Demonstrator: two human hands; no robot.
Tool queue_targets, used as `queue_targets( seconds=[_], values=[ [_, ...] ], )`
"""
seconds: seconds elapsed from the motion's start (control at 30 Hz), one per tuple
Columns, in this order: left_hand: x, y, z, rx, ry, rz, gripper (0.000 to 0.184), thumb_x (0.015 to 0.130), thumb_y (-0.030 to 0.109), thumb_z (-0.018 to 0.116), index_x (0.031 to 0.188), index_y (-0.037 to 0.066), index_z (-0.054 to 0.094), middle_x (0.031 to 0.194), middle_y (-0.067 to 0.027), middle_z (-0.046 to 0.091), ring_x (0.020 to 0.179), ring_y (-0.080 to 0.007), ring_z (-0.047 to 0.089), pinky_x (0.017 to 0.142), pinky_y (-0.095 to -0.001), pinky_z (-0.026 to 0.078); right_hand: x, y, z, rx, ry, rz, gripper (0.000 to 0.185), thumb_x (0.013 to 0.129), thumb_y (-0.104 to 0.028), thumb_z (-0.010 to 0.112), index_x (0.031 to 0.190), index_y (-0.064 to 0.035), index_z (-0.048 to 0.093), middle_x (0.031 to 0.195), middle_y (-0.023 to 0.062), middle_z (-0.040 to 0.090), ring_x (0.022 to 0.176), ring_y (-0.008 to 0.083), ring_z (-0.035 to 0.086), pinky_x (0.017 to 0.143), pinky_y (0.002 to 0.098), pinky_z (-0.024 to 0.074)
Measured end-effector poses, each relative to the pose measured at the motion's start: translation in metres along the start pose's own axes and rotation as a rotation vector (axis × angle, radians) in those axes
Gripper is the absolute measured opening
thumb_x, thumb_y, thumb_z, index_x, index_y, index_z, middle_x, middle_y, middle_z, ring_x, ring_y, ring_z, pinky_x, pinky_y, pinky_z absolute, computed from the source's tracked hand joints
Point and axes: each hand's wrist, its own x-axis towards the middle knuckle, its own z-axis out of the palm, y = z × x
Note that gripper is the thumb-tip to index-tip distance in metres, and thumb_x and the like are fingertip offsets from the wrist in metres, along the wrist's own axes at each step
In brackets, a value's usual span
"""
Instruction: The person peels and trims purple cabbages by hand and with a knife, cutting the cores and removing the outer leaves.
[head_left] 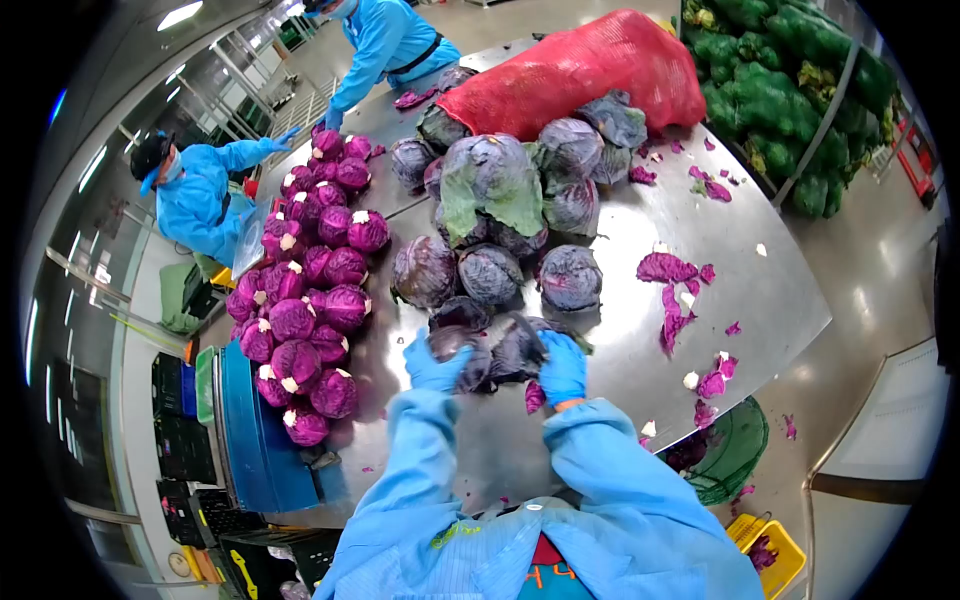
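Note:
My left hand (436, 364), in a blue glove, has its fingers spread against the left side of a dark purple cabbage (463, 352). In my gloved right hand (562, 368) is a dark handle, blurred, over another dark cabbage (515, 352); its blade cannot be made out. Just beyond my hands sit more untrimmed cabbages (570, 278), some with green outer leaves (490, 190). Trimmed bright purple cabbages (293, 320) with pale cut stems are piled to the left.
A red mesh sack (590, 75) lies at the table's far side. Leaf scraps (668, 268) are scattered on the metal table (740, 290). Two people in blue (200, 190) stand at the far left. Green sacks (770, 100), a green basket (735, 455) and a yellow crate (785, 565) are at right.

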Motion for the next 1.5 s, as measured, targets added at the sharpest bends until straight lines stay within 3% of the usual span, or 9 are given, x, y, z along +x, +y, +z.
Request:
queue_targets(
  seconds=[0.17,0.4,0.57,0.67,0.77,0.97,1.07,1.37,1.5],
  values=[
    [-0.026,-0.033,-0.089,-0.627,-0.291,-0.667,0.069,0.074,0.038,0.079,0.128,0.003,0.053,0.127,-0.0134,0.055,0.111,-0.0279,0.055,0.089,-0.0418,0.049,-0.061,0.03,-0.114,-0.041,-0.013,0.015,0.044,0.072,0.002,0.053,0.113,-0.0094,0.065,0.115,0.012,0.065,0.108,0.0334,0.058,0.095,0.0451,0.0444],
    [-0.022,-0.069,-0.044,-0.803,-0.074,-0.375,0.044,0.077,0.027,0.081,0.109,0.001,0.064,0.099,-0.0056,0.067,0.085,-0.0147,0.063,0.079,-0.0305,0.052,-0.097,0.037,-0.233,-0.352,0.115,0.243,0.067,0.069,0.003,0.058,0.134,-0.0094,0.054,0.12,0.0184,0.058,0.101,0.0342,0.055,0.09,0.0398,0.0424],
    [-0.023,-0.088,-0.023,-0.705,-0.084,-0.36,0.08,0.059,0.026,0.093,0.122,-0.002,0.051,0.112,-0.011,0.061,0.096,-0.0178,0.06,0.085,-0.0319,0.052,-0.042,-0.033,-0.151,0.384,-0.011,0.197,0.048,0.088,-0.002,0.047,0.135,-0.009,0.053,0.112,0.0068,0.063,0.086,0.0099,0.054,0.073,0.0254,0.0444],
    [-0.043,-0.08,-0.026,-0.55,0.059,-0.304,0.09,0.056,0.027,0.094,0.125,-0.002,0.044,0.117,-0.0127,0.054,0.102,-0.0208,0.056,0.092,-0.0351,0.048,0.007,-0.061,-0.036,0.679,-0.305,0.14,0.042,0.088,-0.004,0.048,0.128,-0.0072,0.057,0.122,0.0128,0.06,0.098,0.022,0.057,0.085,0.0309,0.0452],
    [-0.084,-0.058,-0.041,-0.72,0.118,-0.38,0.097,0.058,0.022,0.093,0.132,0.003,0.033,0.123,-0.0122,0.048,0.11,-0.023,0.052,0.097,-0.0375,0.045,0.046,-0.093,0.064,0.533,-0.194,-0.186,0.051,0.081,-0.007,0.057,0.131,-0.0072,0.053,0.129,0.0196,0.056,0.118,0.0361,0.053,0.102,0.04,0.0419],
    [-0.14,-0.076,-0.064,-1.299,0.097,-0.252,0.076,0.08,0.016,0.072,0.144,0.014,0.031,0.138,-0.0117,0.043,0.124,-0.0307,0.048,0.103,-0.045,0.045,0.013,-0.1,0.12,-0.156,-0.575,-0.124,0.06,0.084,-0.015,0.054,0.142,-0.0205,0.042,0.147,0.0092,0.041,0.132,0.0324,0.041,0.11,0.0516,0.0279],
    [-0.128,-0.106,-0.08,-1.379,0.078,-0.587,0.07,0.083,0.017,0.071,0.142,0.012,0.034,0.135,-0.0112,0.047,0.121,-0.028,0.05,0.103,-0.0454,0.045,-0.029,-0.088,0.068,-0.253,-0.546,-0.196,0.061,0.084,-0.012,0.052,0.143,-0.0231,0.041,0.148,0.007,0.041,0.133,0.0312,0.041,0.111,0.0526,0.026],
    [-0.067,-0.105,-0.069,-1.13,-0.269,-0.564,0.058,0.084,0.033,0.072,0.131,0.008,0.049,0.122,-0.0087,0.058,0.111,-0.0217,0.057,0.099,-0.0369,0.046,-0.088,0.033,-0.124,-0.821,-0.243,0.323,0.07,0.078,-0.022,0.062,0.144,-0.0338,0.04,0.145,-0.0039,0.044,0.129,0.0249,0.041,0.11,0.0564,0.0219],
    [-0.08,-0.058,-0.019,-1.341,-0.208,-0.577,0.066,0.081,0.034,0.073,0.134,0.005,0.046,0.126,-0.0096,0.054,0.114,-0.0223,0.053,0.103,-0.0378,0.042,-0.138,0.082,-0.197,-0.725,-0.169,0.575,0.068,0.079,-0.013,0.066,0.142,-0.0268,0.045,0.148,0.0083,0.041,0.13,0.0321,0.042,0.108,0.0456,0.031]
  ],
)
